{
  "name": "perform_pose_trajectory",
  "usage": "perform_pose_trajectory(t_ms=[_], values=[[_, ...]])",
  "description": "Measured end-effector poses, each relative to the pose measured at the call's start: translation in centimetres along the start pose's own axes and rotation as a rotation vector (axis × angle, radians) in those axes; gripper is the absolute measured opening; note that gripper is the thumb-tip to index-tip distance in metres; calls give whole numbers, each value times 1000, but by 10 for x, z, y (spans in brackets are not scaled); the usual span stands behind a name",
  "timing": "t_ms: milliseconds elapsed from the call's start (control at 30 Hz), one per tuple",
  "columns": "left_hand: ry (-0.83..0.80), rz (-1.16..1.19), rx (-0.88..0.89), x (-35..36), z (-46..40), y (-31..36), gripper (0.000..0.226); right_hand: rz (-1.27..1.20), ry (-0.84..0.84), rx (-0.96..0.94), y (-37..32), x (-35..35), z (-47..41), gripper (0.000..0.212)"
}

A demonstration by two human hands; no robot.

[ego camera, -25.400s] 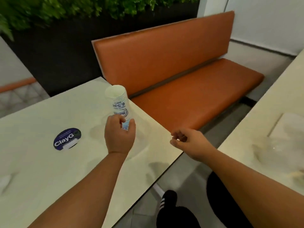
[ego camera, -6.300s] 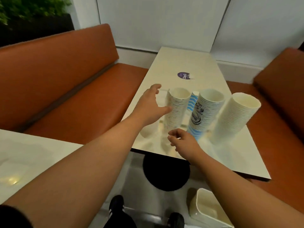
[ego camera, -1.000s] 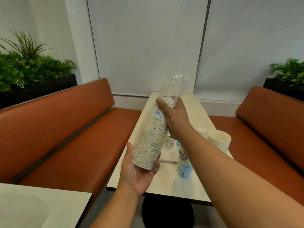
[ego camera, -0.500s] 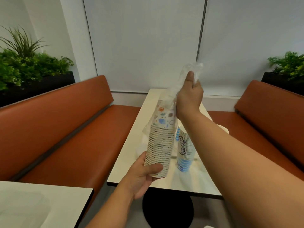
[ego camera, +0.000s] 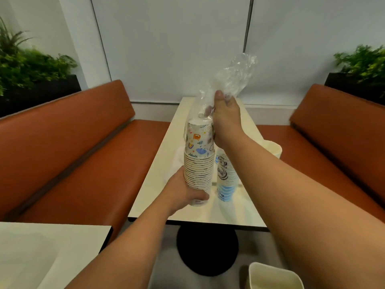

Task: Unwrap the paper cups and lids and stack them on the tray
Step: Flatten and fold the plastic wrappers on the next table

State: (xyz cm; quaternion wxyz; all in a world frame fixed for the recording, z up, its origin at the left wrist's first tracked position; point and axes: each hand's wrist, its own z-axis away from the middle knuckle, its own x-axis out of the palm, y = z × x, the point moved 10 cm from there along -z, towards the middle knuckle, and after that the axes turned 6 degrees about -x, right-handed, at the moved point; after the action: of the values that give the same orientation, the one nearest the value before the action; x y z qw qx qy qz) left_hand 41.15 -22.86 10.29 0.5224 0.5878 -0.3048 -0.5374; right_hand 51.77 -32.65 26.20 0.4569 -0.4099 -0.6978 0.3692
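Both bare forearms reach forward. The left hand [ego camera: 183, 191] sits low, its fingers curled round the base of the cup stack [ego camera: 199, 163]. The right hand [ego camera: 226, 113] is raised above the stack's top, thumb up, pinching the plastic wrap [ego camera: 231, 78].

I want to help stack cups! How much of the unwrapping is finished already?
Some looks done: a blue-printed cup stack and a plain white stack stand unwrapped on the table. In hand: the left hand holds the colourful cup stack while the right hand pulls the clear plastic wrap off its top. Left: setting this stack down. No lids are visible.
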Motion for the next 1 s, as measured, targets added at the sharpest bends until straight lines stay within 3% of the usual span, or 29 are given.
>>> perform_pose_trajectory(t_ms=[100,300,500,633,733,1000], values=[[51,-1,14,12,-11,-9,81,105,83,-18,9,-17,-4,59],[163,-57,-64,26,-37,-48,80,141,67,-136,1,-35,-23,19],[302,-62,-129,40,-58,-84,74,180,-5,-180,-8,-33,-35,20],[353,-87,-151,50,-69,-98,72,206,-12,-191,-3,-34,-42,33],[396,-65,-172,52,-72,-100,70,219,-38,-206,-1,-30,-46,20],[419,-61,-232,50,-75,-105,54,194,-61,-199,7,-24,-47,13]])
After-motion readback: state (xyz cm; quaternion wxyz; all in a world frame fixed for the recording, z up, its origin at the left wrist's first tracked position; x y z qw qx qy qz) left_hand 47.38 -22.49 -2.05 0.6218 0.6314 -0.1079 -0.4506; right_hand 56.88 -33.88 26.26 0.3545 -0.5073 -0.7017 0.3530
